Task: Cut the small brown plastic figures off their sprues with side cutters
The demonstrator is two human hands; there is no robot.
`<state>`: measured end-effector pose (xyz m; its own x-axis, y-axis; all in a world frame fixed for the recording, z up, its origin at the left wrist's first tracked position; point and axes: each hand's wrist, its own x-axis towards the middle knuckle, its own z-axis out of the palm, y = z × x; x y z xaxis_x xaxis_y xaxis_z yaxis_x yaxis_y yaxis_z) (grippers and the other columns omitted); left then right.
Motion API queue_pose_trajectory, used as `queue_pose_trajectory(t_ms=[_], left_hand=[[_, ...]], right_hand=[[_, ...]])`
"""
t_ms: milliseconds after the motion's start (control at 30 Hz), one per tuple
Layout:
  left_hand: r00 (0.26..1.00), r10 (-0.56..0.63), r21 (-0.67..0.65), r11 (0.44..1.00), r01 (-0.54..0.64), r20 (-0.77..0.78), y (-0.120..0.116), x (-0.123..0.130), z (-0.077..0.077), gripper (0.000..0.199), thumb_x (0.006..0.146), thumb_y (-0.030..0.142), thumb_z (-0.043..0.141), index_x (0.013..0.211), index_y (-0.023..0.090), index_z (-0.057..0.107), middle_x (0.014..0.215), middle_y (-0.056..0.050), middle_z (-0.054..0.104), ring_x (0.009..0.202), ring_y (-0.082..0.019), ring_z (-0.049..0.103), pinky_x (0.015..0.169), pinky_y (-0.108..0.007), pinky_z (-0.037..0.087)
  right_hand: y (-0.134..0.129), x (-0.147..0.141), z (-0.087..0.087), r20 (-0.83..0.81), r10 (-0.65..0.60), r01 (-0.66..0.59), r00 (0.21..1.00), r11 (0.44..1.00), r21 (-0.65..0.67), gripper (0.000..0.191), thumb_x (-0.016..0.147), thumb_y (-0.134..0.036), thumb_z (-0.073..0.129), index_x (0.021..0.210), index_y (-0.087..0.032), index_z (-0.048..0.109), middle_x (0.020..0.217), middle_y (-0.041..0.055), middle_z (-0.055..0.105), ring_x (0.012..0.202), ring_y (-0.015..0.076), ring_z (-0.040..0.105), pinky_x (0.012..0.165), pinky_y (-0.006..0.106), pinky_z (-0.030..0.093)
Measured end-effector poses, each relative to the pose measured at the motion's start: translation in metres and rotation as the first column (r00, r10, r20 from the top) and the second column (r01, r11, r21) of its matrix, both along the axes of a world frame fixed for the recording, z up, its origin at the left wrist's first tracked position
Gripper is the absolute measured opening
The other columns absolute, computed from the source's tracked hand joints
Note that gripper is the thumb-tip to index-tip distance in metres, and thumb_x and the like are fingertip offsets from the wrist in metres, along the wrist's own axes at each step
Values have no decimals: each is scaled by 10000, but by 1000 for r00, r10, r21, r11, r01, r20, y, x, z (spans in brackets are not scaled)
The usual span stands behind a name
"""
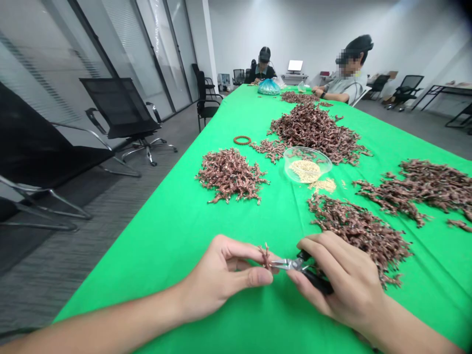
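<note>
Between the thumb and fingers of my left hand (232, 273) is a small brown branching figure (266, 256), held just above the green cloth. My right hand (342, 273) is wrapped round the black handles of a pair of pliers (295, 264). The silver jaw tips point left and meet the brown figure; whether they grip it I cannot tell. A heap of similar brown figures (359, 228) lies just beyond my right hand. Another pile of brown figures (232, 174) sits farther off, past my left hand.
A clear plastic bowl (289, 172) holds pale small bits, some spilled beside it (326, 185). Behind it rises a large brown heap (317, 128); a further pile (435, 187) lies right. A brown ring (242, 140) and a blue bag (268, 87) are on the cloth. Two people sit farther along.
</note>
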<state>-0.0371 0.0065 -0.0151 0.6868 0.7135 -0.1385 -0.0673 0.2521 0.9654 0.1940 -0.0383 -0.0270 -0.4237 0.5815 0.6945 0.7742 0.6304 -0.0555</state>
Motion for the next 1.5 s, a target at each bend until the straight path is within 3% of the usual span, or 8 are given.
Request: queue_pose_trajectory(t_ms=[467, 633, 733, 867, 1067, 1267, 1500], left_hand=[[998, -4, -14, 1000, 3, -69, 0, 0, 2, 207, 769, 256, 782, 940, 140, 794, 964, -82, 773, 871, -195, 683, 802, -254, 521], [996, -4, 6, 1000, 5, -84, -1, -1, 1, 199, 774, 263, 779, 933, 144, 793, 969, -76, 773, 880, -197, 684, 803, -255, 520], [995, -4, 48, 999, 8, -95, -1, 0, 3, 200, 787, 268, 767, 942, 145, 796, 968, -76, 773, 892, -207, 683, 810, -264, 522], [993, 23, 136, 991, -7, -116, 0, 2, 5, 231, 821, 269, 737, 1011, 149, 788, 1019, -83, 772, 961, -233, 684, 873, -296, 521], [988, 91, 262, 963, -57, -121, -1, 1, 6, 191, 806, 245, 756, 976, 170, 798, 994, -64, 785, 973, -232, 702, 900, -293, 524], [987, 100, 209, 975, -73, -122, -1, 1, 5, 198, 793, 266, 765, 959, 162, 798, 984, -75, 780, 955, -235, 699, 865, -298, 542], [977, 205, 75, 977, -200, -64, 4, 2, -2, 184, 688, 229, 848, 854, 166, 798, 895, -50, 781, 857, -195, 705, 771, -254, 565]], right_hand=[[-4, 2, -2, 106, -49, 37, 993, 993, 115, 364, 818, -358, 715, 1028, -82, 607, 787, 105, 666, 756, 227, 632, 659, 343, 517], [-4, 2, 0, 158, -43, 20, 986, 990, 143, 359, 823, -354, 713, 1013, -70, 600, 738, 106, 649, 734, 236, 615, 611, 342, 487], [-5, 0, 2, 146, -32, 19, 989, 995, 93, 302, 853, -342, 680, 976, -80, 593, 734, 107, 634, 704, 225, 601, 585, 334, 465], [-7, -5, 2, 43, -8, 11, 999, 997, -79, 207, 896, -305, 622, 960, -111, 591, 713, 70, 596, 613, 165, 553, 542, 290, 426], [-10, -7, -1, -53, -16, -1, 998, 951, -308, 169, 931, -305, 552, 868, -155, 599, 611, 1, 510, 512, 124, 468, 496, 268, 352], [-8, -8, 1, -108, -40, 4, 993, 948, -319, 179, 940, -317, 531, 897, -164, 614, 616, -5, 531, 517, 122, 488, 501, 266, 356], [-4, -4, 2, -116, -45, 16, 992, 972, -236, 173, 917, -302, 570, 966, -140, 608, 681, 30, 562, 574, 139, 513, 518, 271, 399]])
